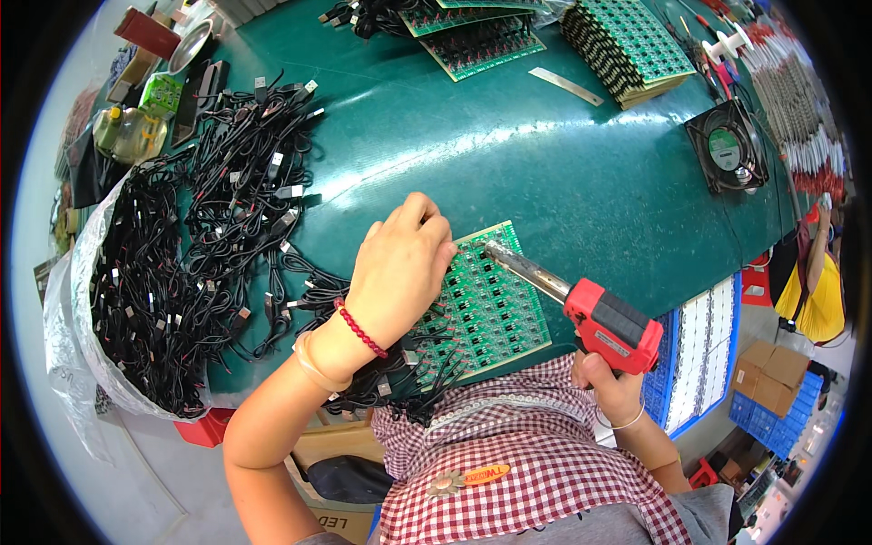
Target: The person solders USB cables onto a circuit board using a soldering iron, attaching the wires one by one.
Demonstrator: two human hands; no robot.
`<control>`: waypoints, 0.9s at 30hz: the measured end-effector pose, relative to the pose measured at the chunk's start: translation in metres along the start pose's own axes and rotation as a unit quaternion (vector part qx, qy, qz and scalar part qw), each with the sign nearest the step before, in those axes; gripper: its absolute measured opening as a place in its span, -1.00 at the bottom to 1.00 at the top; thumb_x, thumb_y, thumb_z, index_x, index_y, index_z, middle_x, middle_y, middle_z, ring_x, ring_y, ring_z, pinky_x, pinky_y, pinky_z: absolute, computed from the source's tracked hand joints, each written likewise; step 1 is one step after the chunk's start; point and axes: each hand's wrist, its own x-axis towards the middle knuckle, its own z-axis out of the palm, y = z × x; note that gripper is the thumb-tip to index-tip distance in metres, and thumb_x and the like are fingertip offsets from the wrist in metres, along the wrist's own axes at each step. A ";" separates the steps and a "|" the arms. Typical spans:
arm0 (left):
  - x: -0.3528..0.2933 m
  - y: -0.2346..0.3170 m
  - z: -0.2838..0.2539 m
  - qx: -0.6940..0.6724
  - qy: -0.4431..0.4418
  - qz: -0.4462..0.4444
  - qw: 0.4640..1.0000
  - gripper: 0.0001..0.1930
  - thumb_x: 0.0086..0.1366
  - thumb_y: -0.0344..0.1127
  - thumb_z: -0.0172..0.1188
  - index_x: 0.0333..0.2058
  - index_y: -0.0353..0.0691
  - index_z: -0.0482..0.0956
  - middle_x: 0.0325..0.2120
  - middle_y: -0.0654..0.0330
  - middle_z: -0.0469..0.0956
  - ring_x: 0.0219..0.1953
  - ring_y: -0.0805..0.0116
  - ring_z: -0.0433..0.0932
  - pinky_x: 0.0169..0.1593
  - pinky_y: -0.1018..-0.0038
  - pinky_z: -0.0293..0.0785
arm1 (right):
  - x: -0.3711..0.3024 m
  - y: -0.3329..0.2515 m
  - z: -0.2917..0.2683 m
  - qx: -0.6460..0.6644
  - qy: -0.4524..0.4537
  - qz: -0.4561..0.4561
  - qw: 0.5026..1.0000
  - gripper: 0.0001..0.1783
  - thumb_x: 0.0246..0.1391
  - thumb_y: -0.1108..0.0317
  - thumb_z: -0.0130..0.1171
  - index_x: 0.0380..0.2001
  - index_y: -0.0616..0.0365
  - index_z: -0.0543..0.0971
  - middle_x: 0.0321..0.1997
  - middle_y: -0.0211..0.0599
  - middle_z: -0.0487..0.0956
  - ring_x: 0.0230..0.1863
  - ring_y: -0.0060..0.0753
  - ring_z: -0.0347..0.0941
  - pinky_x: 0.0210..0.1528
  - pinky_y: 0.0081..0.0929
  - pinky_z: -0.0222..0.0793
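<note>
A green circuit board panel (pixel 509 313) with rows of small parts lies on the green table in front of me. My right hand (pixel 610 389) grips a red and black soldering gun (pixel 613 329), whose metal barrel slants up to the left. Its tip is over the panel's upper part, next to my left fingers. My left hand (pixel 404 259) is closed in a pinch at the panel's upper left edge; what it holds is hidden by the fingers. Black cables with red wire ends (pixel 440 359) lie across the panel's lower left side, below my left wrist.
To the left lie a heap of black USB cables (pixel 245 173) and a clear plastic bag (pixel 82 272) full of more. Stacked panels (pixel 636 41), a metal strip (pixel 565 86) and a fan (pixel 727 150) sit farther off. A blue crate (pixel 663 372) stands right; a person in yellow (pixel 817 295) is beyond.
</note>
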 end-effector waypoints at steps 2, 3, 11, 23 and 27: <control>0.001 0.001 0.000 0.009 -0.020 -0.004 1.000 -0.91 0.12 -0.42 0.18 -0.42 -0.27 0.47 -0.31 0.11 0.40 -0.29 0.05 0.47 -0.22 0.24 0.42 | -0.002 0.002 0.000 0.013 -0.005 0.018 1.000 -0.75 0.00 0.39 0.28 -0.22 0.19 0.53 -0.35 -0.48 0.52 -0.35 -0.61 0.40 -0.27 -0.54 0.37; 0.001 0.001 0.000 0.009 -0.020 -0.004 1.000 -0.91 0.12 -0.42 0.18 -0.42 -0.27 0.47 -0.31 0.11 0.40 -0.29 0.05 0.47 -0.22 0.24 0.42 | -0.003 0.004 0.000 0.000 0.000 0.007 1.000 -0.76 0.00 0.40 0.27 -0.23 0.19 0.53 -0.36 -0.48 0.52 -0.35 -0.62 0.40 -0.28 -0.54 0.37; 0.000 0.005 -0.001 0.039 -0.024 0.014 0.999 -0.90 0.10 -0.44 0.21 -0.43 -0.25 0.46 -0.32 0.12 0.39 -0.25 0.10 0.46 -0.20 0.26 0.41 | 0.000 0.009 0.005 -0.048 -0.010 -0.058 0.997 -0.63 0.11 0.20 0.19 -0.21 0.29 0.41 -0.60 -0.34 0.42 -0.62 -0.53 0.35 -0.55 -0.52 0.32; 0.000 0.004 -0.001 0.040 -0.029 0.016 0.999 -0.90 0.09 -0.43 0.22 -0.42 -0.24 0.48 -0.32 0.13 0.40 -0.26 0.10 0.47 -0.21 0.26 0.41 | -0.005 0.012 0.002 -0.038 0.003 -0.017 0.999 -0.72 0.00 0.37 0.28 -0.19 0.19 0.54 -0.33 -0.44 0.53 -0.33 -0.57 0.41 -0.26 -0.52 0.37; 0.001 0.003 0.000 0.038 -0.029 0.017 0.999 -0.90 0.09 -0.43 0.23 -0.43 -0.24 0.48 -0.33 0.13 0.40 -0.27 0.10 0.46 -0.21 0.26 0.41 | -0.005 0.013 -0.001 -0.037 -0.013 -0.018 0.999 -0.74 0.02 0.37 0.27 -0.20 0.19 0.54 -0.34 -0.45 0.53 -0.33 -0.57 0.41 -0.27 -0.52 0.37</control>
